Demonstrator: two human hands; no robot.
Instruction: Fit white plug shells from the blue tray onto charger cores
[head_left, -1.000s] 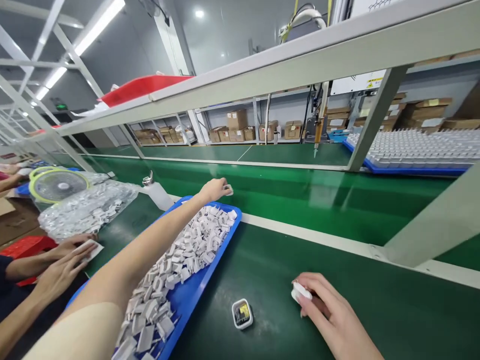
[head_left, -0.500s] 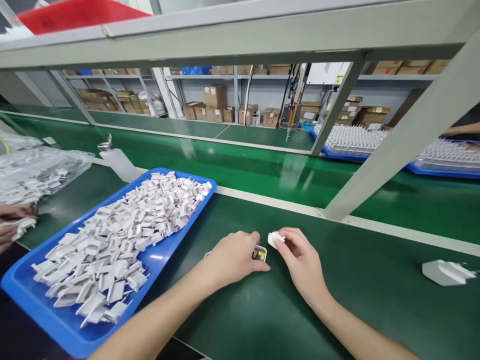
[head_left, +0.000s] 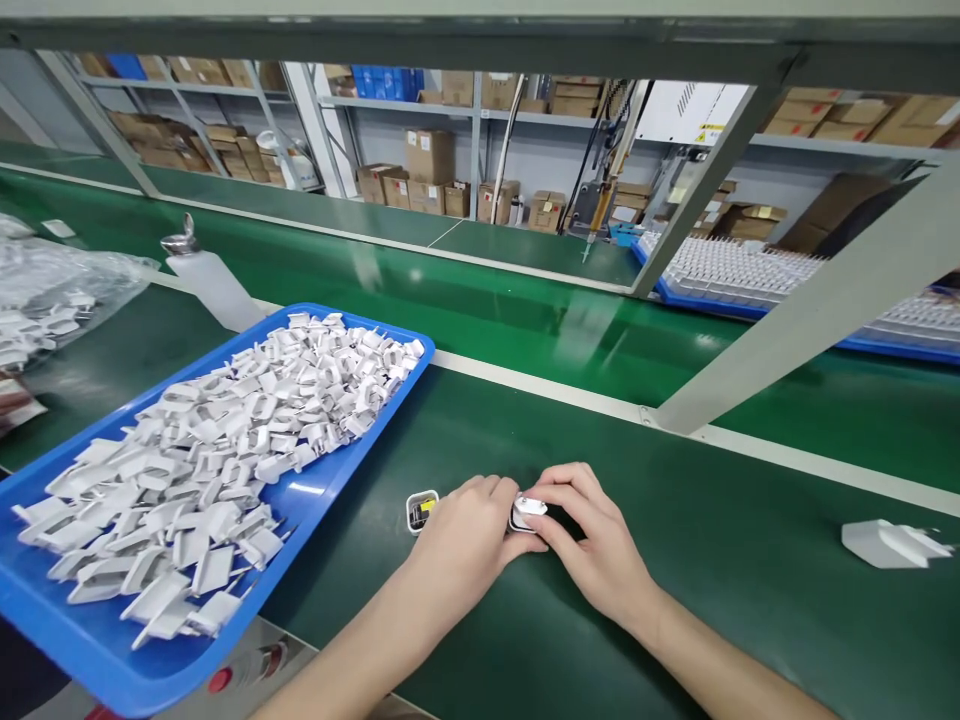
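Note:
My left hand [head_left: 474, 528] is closed around a small white charger housing, mostly covered by my fingers. With fingertips pinched, my right hand [head_left: 600, 532] holds a white plug cap [head_left: 532, 507] against the housing's open end; whether it is fully seated I cannot tell. Left of my left hand stands another open white charger housing [head_left: 422, 511], with dark and yellow parts inside. Several loose white plug caps [head_left: 255, 410] fill the blue tray [head_left: 309, 492] to the left. A closed white charger [head_left: 889, 543] with prongs lies far to the right.
A white pump bottle [head_left: 214, 285] stands behind the tray. Clear plastic bags of white parts [head_left: 67, 290] lie at the far left. A slanted metal post [head_left: 810, 310] rises at the right, before a green belt [head_left: 495, 305]. Trays of chargers [head_left: 742, 275] sit beyond.
My right hand has brought the plug cap left onto the housing in my left hand. The second open housing now shows more fully. The camera view has tilted down.

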